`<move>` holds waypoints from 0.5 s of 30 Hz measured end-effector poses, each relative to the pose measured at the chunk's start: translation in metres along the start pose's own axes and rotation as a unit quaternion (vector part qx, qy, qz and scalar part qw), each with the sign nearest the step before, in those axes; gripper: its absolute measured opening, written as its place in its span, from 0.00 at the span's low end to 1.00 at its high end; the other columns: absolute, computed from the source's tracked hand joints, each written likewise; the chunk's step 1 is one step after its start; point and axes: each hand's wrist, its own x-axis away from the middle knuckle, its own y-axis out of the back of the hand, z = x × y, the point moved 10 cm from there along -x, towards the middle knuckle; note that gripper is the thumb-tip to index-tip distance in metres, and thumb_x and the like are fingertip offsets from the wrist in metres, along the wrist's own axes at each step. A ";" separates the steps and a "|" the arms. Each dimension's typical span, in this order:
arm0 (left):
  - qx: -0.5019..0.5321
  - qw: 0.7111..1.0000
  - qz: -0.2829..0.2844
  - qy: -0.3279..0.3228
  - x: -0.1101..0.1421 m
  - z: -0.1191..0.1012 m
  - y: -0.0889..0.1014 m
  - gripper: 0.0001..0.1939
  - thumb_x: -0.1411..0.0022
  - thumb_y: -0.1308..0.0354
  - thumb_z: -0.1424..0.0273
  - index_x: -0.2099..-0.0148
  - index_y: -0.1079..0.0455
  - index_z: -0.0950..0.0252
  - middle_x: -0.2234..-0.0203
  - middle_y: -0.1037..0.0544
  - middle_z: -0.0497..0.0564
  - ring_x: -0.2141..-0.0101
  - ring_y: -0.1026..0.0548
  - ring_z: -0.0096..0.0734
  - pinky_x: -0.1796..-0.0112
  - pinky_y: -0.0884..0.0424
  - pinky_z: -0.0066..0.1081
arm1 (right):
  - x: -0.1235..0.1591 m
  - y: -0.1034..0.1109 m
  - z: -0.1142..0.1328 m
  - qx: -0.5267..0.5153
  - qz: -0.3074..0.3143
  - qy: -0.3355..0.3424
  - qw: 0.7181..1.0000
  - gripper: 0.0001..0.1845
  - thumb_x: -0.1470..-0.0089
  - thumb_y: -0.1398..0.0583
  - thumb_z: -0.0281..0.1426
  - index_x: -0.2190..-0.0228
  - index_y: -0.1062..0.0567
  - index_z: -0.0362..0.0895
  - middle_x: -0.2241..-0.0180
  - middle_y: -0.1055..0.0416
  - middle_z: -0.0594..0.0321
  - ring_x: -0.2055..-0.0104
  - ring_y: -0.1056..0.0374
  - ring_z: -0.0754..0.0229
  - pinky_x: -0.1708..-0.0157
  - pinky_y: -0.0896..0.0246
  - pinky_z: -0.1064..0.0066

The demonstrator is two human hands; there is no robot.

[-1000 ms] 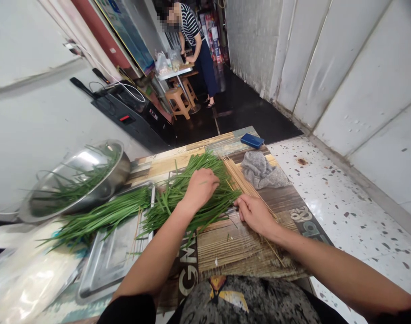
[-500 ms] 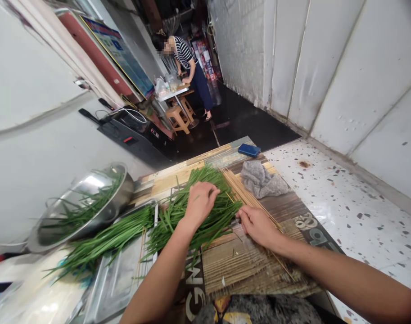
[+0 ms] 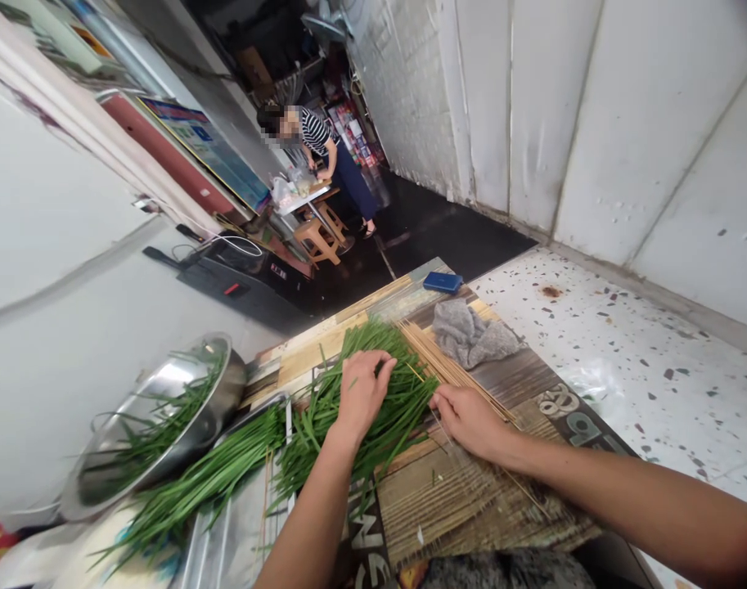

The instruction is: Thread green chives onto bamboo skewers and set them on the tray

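the pile of green stalks [image 3: 403,405] lies on the table [image 3: 425,495], lower centre of the frame. to handle it well, lay the stalks flat and parallel, align the ends near the right hand [image 3: 468,417], and press lightly so that no blade creases. from where i stand, the right hand is pinched closed at the stalk ends; its contents are hidden. the left hand [image 3: 364,388] is curled over the pile; its grip cannot be told. the stalks look slender, bright green and somewhat fanned.

Dim background, glinting bowl [image 3: 223,409], stretched edges
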 end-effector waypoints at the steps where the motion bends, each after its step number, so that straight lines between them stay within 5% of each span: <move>1: 0.001 1.000 -0.004 0.006 0.000 0.002 0.000 0.10 0.39 0.48 0.65 0.67 0.29 0.62 0.72 0.24 0.49 0.69 0.31 0.33 0.62 0.39 0.35 | 0.000 0.000 0.000 0.001 -0.001 0.000 1.000 0.15 0.44 0.53 0.25 0.72 0.27 0.42 0.74 0.27 0.61 0.72 0.33 0.63 0.70 0.44 0.74; 15: 0.041 0.998 -0.006 0.056 0.006 0.014 0.000 0.12 0.37 0.53 0.67 0.60 0.29 0.63 0.68 0.23 0.52 0.64 0.28 0.35 0.59 0.37 0.38 | 0.000 0.000 0.001 0.013 0.006 0.002 1.000 0.15 0.44 0.53 0.25 0.71 0.27 0.42 0.70 0.25 0.59 0.67 0.31 0.61 0.65 0.43 0.73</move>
